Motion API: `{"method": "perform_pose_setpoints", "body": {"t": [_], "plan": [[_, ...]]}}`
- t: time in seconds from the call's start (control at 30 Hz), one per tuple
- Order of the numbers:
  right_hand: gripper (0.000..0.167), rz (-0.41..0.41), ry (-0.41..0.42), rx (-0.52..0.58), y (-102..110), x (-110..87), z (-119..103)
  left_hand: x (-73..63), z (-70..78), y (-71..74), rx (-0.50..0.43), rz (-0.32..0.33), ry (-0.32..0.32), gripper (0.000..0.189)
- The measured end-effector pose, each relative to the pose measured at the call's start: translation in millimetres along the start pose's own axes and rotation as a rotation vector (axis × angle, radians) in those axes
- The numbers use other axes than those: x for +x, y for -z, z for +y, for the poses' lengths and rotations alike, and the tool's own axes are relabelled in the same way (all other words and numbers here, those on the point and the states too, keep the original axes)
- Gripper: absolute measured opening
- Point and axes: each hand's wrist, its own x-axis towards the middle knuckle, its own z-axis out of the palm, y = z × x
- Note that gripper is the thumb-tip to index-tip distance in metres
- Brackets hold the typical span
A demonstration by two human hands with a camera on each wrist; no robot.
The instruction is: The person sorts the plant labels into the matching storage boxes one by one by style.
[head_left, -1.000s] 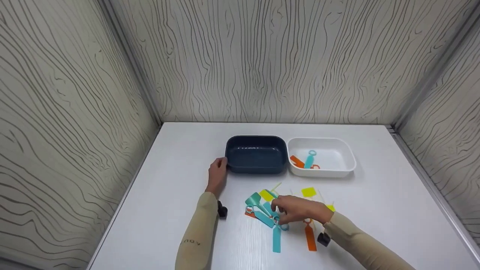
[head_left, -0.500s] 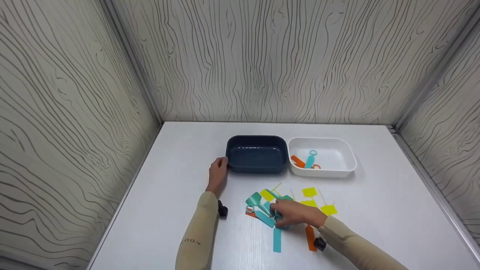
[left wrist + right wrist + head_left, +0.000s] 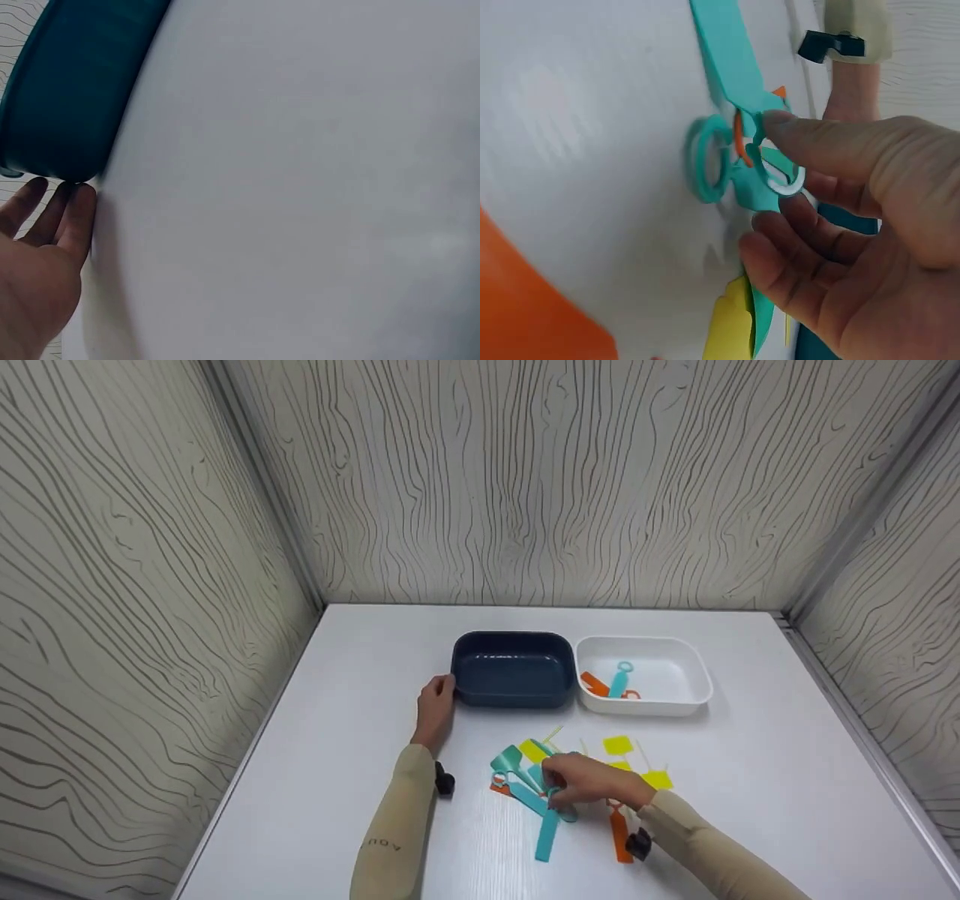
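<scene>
My right hand (image 3: pixel 589 780) is low over a loose pile of flat plastic tags. Thumb and fingers pinch a turquoise ring tag (image 3: pixel 731 60) at its ring end, and its flat strip slants toward the table's front. Beside it in the right wrist view lies another turquoise ring (image 3: pixel 709 161). At the pile's left are a green tag (image 3: pixel 508 759) and a second turquoise ring tag (image 3: pixel 527 799). My left hand (image 3: pixel 435 711) touches the left end of a dark blue bin (image 3: pixel 514 699) with its fingertips, the fingers fairly straight in the left wrist view.
A white bin (image 3: pixel 649 707) adjoins the blue one on the right, holding orange and turquoise tags (image 3: pixel 618 684). Several yellow tags (image 3: pixel 619 745) lie right of the pile. An orange ring tag (image 3: pixel 620 836) lies below the right wrist. Patterned panels (image 3: pixel 525 480) wall the white table.
The right hand has taken the front turquoise ring tag by its ring, and the strip has swung to the left. The left hand and both bins stay in place.
</scene>
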Motion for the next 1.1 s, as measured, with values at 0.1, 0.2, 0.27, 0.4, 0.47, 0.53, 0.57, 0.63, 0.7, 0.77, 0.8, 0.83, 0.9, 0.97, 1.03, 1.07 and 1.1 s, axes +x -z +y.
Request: {"method": "perform_pose_setpoints", "body": {"t": [0.1,0.2,0.27,0.4,0.47,0.53,0.57,0.63,0.7,0.77,0.8,0.83,0.9,0.97,1.03,1.07,1.1], "plan": [[0.021,0.01,0.045,0.057,5,-1.3,0,0.5,0.0,0.8,0.005,-0.003,0.0,0.05],[0.018,0.014,0.087,0.111,10,-3.0,0,0.4,0.7,1.1,0.008,-0.002,0.006,0.051],[0.016,0.014,0.103,0.156,13,-3.9,-1,0.4,1.3,1.2,0.006,-0.003,0.006,0.05],[0.011,0.029,0.122,0.2,18,-5.3,-2,2.0,-0.2,0.8,0.005,-0.002,-0.006,0.05],[0.008,0.051,0.136,0.189,21,-6.1,-3,2.9,-1.6,0.6,0.007,0.001,-0.012,0.05],[0.006,0.076,0.147,0.184,23,-7.3,-3,3.5,-2.7,0.4,0.007,0.001,-0.015,0.05],[0.006,0.088,0.154,0.186,24,-8.0,-3,3.3,-3.1,0.4,0.004,0.0,-0.01,0.05],[0.005,0.11,0.162,0.191,27,-9.3,-3,3.1,-3.7,0.6,-0.002,0.0,-0.002,0.049],[0.005,0.135,0.164,0.196,31,-10.9,-2,3.0,-3.9,0.4,-0.008,0.0,0.003,0.048],[0.005,0.161,0.158,0.201,36,-12.7,-1,2.9,-4.2,0.3,-0.009,0.003,0.004,0.046],[0.006,0.174,0.15,0.202,39,-13.8,-1,3.0,-4.3,0.1,-0.009,0.005,0.001,0.045],[0.006,0.188,0.144,0.204,42,-15.0,0,3.1,-4.2,-0.1,-0.009,0.008,-0.001,0.044],[0.006,0.207,0.123,0.228,48,-17.6,1,3.0,-3.8,-0.3,-0.006,0.013,-0.002,0.043],[0.006,0.224,0.111,0.255,54,-20.3,2,2.6,-3.0,-0.4,-0.005,0.016,0.001,0.043],[0.006,0.238,0.103,0.289,59,-22.7,5,2.1,-2.0,-0.4,-0.005,0.019,0.004,0.043],[0.006,0.245,0.098,0.305,62,-23.9,6,2.0,-1.8,-0.4,-0.004,0.019,0.004,0.042],[0.007,0.252,0.093,0.323,64,-24.8,8,1.9,-1.7,-0.4,-0.001,0.018,0.005,0.043]]}}
